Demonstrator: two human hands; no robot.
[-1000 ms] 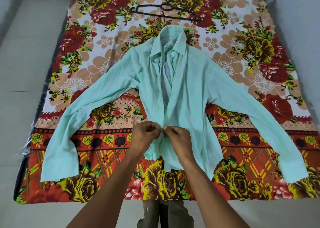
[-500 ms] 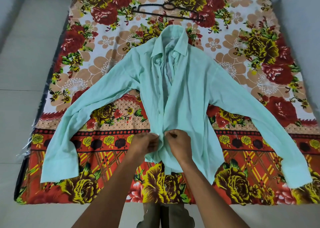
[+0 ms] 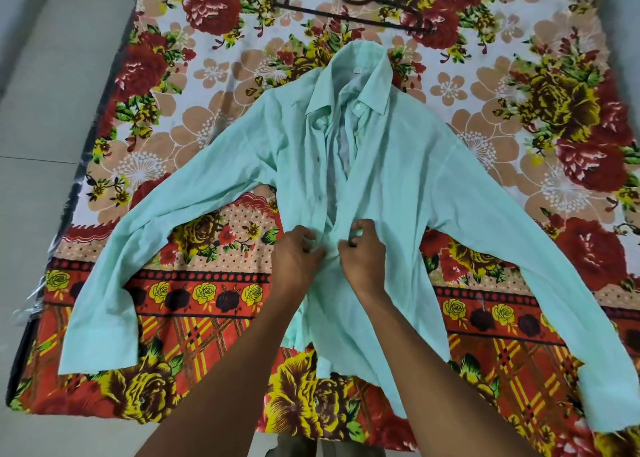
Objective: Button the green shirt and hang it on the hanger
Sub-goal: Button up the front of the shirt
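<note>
While your left hand (image 3: 297, 255) and right hand (image 3: 363, 252) pinch the two front edges together at mid-chest, the green shirt (image 3: 398, 186) lies face up, sleeves spread, on a floral bedsheet (image 3: 173, 85). Thin, limp and light by the look of it, it should bunch easily, so grip close beside each button. Beyond the collar, well apart from your hands, waits the black hanger (image 3: 349, 6).

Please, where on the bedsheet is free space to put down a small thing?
Free patches of floral bedsheet: right of the shirt collar, left of the collar below the hanger, and the near left corner. Crowded: the middle, where both hands grip the placket.
</note>
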